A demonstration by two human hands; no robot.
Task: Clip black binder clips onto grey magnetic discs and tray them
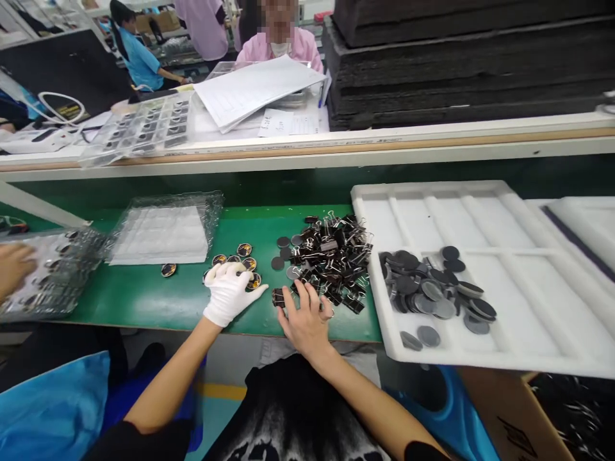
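My left hand (227, 296), in a white glove, reaches over a small group of round badges (248, 263) with dark, gold-patterned faces. Its fingertips rest on or just above them, with the thumb stretched out to the right. Bare, my right hand (306, 318) lies at the near edge of a heap of black binder clips (331, 253) with silver wire handles. Its fingers are spread, and one black binder clip (278, 298) is beside the index finger and thumb. Several flat grey discs (277, 263) lie left of the heap. A single badge (168, 269) sits apart at left.
A white compartment tray (485, 214) with loose dark discs (423, 288) stands at right. Clear plastic packaging (163, 224) lies left on the green table (144, 301). Another person's hand (14, 266) is at far left over packed badges. A shelf edge (298, 150) crosses behind.
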